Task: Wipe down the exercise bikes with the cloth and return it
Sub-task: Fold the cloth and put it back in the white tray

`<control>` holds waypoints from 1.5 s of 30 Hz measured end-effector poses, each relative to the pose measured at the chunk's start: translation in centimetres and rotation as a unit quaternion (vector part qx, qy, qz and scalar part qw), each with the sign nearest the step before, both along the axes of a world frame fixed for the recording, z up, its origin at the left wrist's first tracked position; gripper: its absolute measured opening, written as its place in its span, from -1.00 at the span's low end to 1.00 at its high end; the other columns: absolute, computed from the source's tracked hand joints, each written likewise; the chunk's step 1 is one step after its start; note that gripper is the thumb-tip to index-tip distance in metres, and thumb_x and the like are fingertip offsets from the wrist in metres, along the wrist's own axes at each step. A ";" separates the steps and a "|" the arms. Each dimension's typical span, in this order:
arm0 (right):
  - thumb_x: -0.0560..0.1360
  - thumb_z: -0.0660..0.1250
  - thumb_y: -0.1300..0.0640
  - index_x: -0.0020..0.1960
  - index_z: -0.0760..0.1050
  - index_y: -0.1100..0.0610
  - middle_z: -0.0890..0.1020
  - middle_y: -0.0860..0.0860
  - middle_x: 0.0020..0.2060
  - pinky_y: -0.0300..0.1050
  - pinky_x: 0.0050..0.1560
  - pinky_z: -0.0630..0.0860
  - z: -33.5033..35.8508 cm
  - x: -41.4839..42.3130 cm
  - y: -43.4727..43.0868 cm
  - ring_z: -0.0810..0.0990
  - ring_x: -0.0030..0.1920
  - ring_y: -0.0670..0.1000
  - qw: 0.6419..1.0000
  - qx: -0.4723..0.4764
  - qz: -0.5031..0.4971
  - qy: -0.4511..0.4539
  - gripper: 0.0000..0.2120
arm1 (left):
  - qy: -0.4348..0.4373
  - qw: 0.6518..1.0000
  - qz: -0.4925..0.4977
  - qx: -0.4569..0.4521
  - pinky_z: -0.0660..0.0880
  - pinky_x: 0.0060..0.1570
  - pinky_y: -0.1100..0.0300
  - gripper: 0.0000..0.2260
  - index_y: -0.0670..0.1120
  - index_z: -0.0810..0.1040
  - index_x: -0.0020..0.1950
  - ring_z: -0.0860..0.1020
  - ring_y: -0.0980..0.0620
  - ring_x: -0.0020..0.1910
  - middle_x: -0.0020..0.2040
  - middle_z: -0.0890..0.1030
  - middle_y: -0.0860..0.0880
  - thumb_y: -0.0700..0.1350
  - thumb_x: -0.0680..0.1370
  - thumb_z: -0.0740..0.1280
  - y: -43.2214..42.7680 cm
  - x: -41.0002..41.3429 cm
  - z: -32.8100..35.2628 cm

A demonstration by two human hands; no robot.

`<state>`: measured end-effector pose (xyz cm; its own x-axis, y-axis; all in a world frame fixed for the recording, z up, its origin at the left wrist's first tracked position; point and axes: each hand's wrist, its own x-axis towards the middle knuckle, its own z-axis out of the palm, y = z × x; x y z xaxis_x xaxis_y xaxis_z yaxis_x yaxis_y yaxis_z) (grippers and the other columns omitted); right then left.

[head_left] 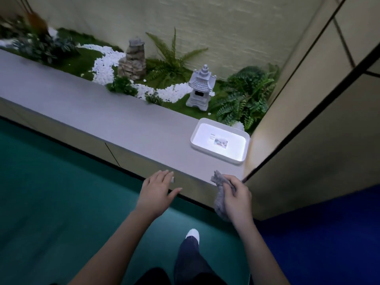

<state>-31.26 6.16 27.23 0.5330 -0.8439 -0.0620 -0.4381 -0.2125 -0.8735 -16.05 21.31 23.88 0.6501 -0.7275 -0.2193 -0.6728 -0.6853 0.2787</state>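
Cloth (220, 199): grey, fuzzy, bunched into loose rope. Was gripped in right hand (236, 196), fingers curled round its middle; upper tuft stuck out above fingers, lower end hung below palm. Was held over near edge of grey tabletop (102, 116), near white tray (231, 150) but apart from it. Left hand (156, 192) was open, palm down, fingers straight and slightly spread, tips at tabletop's front edge; contact unclear. Tray lay at tabletop's right end, small label inside.
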 end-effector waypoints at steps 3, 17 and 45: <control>0.53 0.21 0.37 0.03 0.59 0.19 0.64 0.03 -0.09 -0.17 -0.01 0.44 -0.1 2.8 -3.8 0.58 -0.02 0.02 1.000 0.016 -0.003 -0.015 -0.78 | 0.000 1.000 0.011 -0.002 0.01 0.46 0.10 -0.42 0.01 0.10 0.56 0.07 0.08 0.53 0.56 0.15 0.05 0.25 0.61 0.04 -3.6 2.3 1.0; 0.56 0.18 0.33 0.05 0.56 0.11 0.63 0.03 -0.01 -0.19 0.02 0.42 -0.5 10.5 -15.8 0.57 0.03 -0.01 0.997 0.048 -0.019 -0.057 -0.77 | 0.017 0.999 0.002 -0.039 0.08 0.44 0.09 -0.43 -0.01 0.15 0.55 0.13 0.05 0.51 0.54 0.19 0.02 0.23 0.61 0.07 -16.4 9.3 2.2; 0.60 0.22 0.22 0.15 0.49 0.06 0.60 -0.07 0.07 -0.40 0.10 0.41 1.2 29.3 -24.9 0.54 0.07 -0.24 0.979 0.111 -0.136 -0.105 -0.83 | 0.634 0.737 0.068 -0.226 0.50 0.11 0.03 -0.75 -0.23 0.62 0.09 0.63 -0.06 0.02 0.04 0.67 -0.22 -0.08 0.61 0.27 -35.0 23.6 2.9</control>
